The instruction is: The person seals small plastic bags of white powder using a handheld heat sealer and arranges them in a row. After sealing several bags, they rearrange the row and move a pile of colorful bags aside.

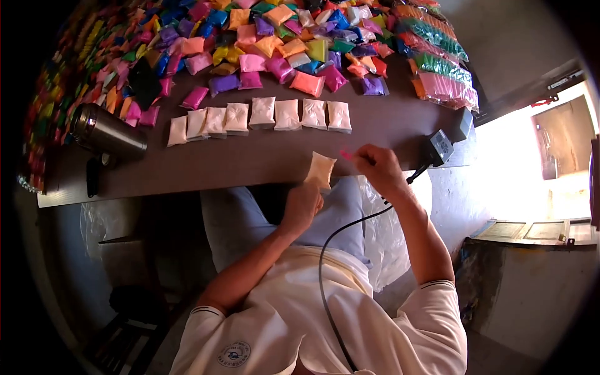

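At the brown table's (250, 164) near edge, your left hand (303, 203) grips a cream plastic pouch (320, 169); your right hand (377, 167) pinches a small pink piece (345, 154).

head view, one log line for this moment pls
left hand: holds pale pouch | right hand: pinches small pink item | table: row of pale pouches, coloured pile

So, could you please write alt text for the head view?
The left hand holds up a pale pouch while the right hand pinches a small pink piece beside it. Behind, a row of pale pouches and many coloured pouches lie on a brown table.
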{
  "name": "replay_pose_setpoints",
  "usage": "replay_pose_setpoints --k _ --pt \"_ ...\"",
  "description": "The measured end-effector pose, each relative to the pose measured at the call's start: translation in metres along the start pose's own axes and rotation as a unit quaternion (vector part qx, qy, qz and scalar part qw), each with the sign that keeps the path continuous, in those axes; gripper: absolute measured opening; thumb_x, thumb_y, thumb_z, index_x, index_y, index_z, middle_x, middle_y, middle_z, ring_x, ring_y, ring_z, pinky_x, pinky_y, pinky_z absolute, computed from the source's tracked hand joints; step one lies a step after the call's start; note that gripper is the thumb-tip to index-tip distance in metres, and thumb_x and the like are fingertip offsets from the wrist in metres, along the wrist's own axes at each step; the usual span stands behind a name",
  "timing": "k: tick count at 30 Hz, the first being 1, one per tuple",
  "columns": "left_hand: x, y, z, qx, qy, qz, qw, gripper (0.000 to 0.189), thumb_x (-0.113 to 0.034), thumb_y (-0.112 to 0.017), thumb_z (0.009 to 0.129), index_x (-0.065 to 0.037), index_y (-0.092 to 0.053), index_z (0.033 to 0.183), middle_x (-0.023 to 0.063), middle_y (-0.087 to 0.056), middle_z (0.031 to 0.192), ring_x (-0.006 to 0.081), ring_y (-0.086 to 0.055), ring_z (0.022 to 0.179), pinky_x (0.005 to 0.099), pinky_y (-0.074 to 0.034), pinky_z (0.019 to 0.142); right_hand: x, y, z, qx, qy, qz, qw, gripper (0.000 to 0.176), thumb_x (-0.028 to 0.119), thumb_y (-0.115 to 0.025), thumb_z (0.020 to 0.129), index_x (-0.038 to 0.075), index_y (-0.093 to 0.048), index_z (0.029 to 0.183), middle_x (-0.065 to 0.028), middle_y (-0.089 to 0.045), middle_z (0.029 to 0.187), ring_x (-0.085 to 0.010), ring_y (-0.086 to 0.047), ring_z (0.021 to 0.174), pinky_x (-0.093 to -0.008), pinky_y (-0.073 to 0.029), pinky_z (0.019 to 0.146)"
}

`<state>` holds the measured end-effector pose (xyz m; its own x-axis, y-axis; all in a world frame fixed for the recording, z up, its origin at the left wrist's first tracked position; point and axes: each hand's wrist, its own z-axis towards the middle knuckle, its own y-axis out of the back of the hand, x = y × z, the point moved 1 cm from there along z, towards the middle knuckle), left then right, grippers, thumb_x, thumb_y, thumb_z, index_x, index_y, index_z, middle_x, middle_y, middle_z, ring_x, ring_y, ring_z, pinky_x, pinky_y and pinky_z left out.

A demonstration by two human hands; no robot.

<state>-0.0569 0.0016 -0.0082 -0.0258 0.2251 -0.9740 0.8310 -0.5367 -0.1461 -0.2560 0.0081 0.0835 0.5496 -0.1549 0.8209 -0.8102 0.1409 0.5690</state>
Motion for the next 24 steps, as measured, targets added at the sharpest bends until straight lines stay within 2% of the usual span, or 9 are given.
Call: replay_pose_setpoints --k 1,4,7,9,12,15,17,21,24 --pt "-0.001 -0.001 0.002 0.002 0.0 0.0 1.0 0.02 -0.013 -0.047 0.094 -0.003 -0.046 0.076 0.0033 -0.044 0.052 0.0107 -0.042 0.044 0.0271 -0.034 0.041 0.003 -0.007 -0.004 -0.024 0.046 -0.057 0.997 0.014 0.016 -0.064 0.079 0.002 -0.063 0.08 -0.0133 -0.062 0.07 -0.0259 -0.06 0.06 -0.0366 -0.045 0.057" --pt "-0.007 -0.002 0.008 0.012 -0.024 0.014 1.0 0.022 -0.016 -0.045 0.095 -0.003 -0.046 0.077 0.0023 -0.045 0.052 0.0101 -0.041 0.043 0.0271 -0.033 0.041 0.016 -0.022 -0.006 -0.008 0.072 -0.094 0.993 0.015 0.018 -0.064 0.077 0.004 -0.063 0.079 -0.0158 -0.062 0.072 -0.0348 -0.06 0.066 -0.0424 -0.046 0.06" --pt "-0.014 -0.005 0.005 -0.004 -0.011 0.017 1.0 0.026 -0.018 -0.043 0.096 -0.002 -0.045 0.076 0.0023 -0.044 0.051 0.0098 -0.041 0.044 0.027 -0.033 0.041 0.017 -0.028 0.001 -0.007 0.061 -0.159 0.985 0.018 0.022 -0.064 0.079 0.004 -0.063 0.075 -0.0135 -0.06 0.066 -0.0317 -0.059 0.062 -0.0409 -0.045 0.058" --pt "-0.019 -0.008 0.006 -0.039 0.016 -0.08 0.996 0.053 -0.04 -0.043 0.098 -0.008 -0.036 0.056 -0.0007 -0.034 0.048 0.0088 -0.039 0.043 0.0236 -0.03 0.039 0.012 -0.033 0.008 -0.005 0.074 -0.193 0.978 0.019 0.022 -0.064 0.08 0.004 -0.063 0.074 -0.0122 -0.059 0.062 -0.0287 -0.059 0.057 -0.0384 -0.044 0.054" --pt "-0.02 -0.013 0.012 -0.04 -0.004 -0.128 0.991 0.052 -0.04 -0.044 0.098 -0.008 -0.037 0.057 -0.0008 -0.034 0.048 0.0088 -0.039 0.043 0.0238 -0.03 0.039 0.005 -0.043 0.008 -0.062 0.114 -0.202 0.971 0.022 0.023 -0.065 0.08 0.003 -0.061 0.071 -0.0124 -0.058 0.061 -0.0288 -0.059 0.057 -0.0396 -0.044 0.054" --pt "-0.023 -0.016 0.012 -0.043 0.009 -0.132 0.99 0.052 -0.041 -0.044 0.098 -0.008 -0.037 0.057 -0.0006 -0.034 0.048 0.0089 -0.04 0.042 0.0241 -0.03 0.039 0.007 -0.04 0.003 -0.089 0.067 -0.177 0.978 0.023 0.024 -0.065 0.081 0.003 -0.062 0.074 -0.0136 -0.059 0.062 -0.0286 -0.059 0.057 -0.0389 -0.045 0.054" --pt "-0.011 -0.014 0.009 -0.042 -0.003 -0.098 0.994 0.052 -0.041 -0.044 0.097 -0.008 -0.037 0.058 -0.0005 -0.034 0.048 0.0089 -0.04 0.042 0.0242 -0.03 0.039 -0.002 -0.031 0.006 -0.036 -0.008 -0.117 0.992 0.021 0.023 -0.06 0.08 0.003 -0.063 0.074 -0.0152 -0.063 0.071 -0.0358 -0.061 0.071 -0.0438 -0.047 0.062" --pt "-0.007 -0.009 0.002 -0.035 0.014 -0.056 0.998 0.052 -0.041 -0.044 0.097 -0.007 -0.037 0.058 -0.0006 -0.034 0.048 0.0089 -0.039 0.043 0.0243 -0.03 0.039 -0.004 -0.023 0.003 0.0 -0.017 -0.068 0.998 0.021 0.023 -0.06 0.079 0.003 -0.063 0.075 -0.0147 -0.063 0.069 -0.0354 -0.062 0.07 -0.0435 -0.048 0.062" --pt "-0.017 -0.014 0.006 -0.021 -0.018 -0.101 0.995 0.053 -0.041 -0.044 0.098 -0.007 -0.037 0.058 -0.0007 -0.034 0.048 0.009 -0.039 0.043 0.0243 -0.029 0.039 0.001 -0.032 0.006 -0.03 0.003 -0.162 0.986 0.03 0.029 -0.066 0.082 0.001 -0.064 0.074 -0.0157 -0.06 0.063 -0.0287 -0.06 0.058 -0.0371 -0.045 0.055"
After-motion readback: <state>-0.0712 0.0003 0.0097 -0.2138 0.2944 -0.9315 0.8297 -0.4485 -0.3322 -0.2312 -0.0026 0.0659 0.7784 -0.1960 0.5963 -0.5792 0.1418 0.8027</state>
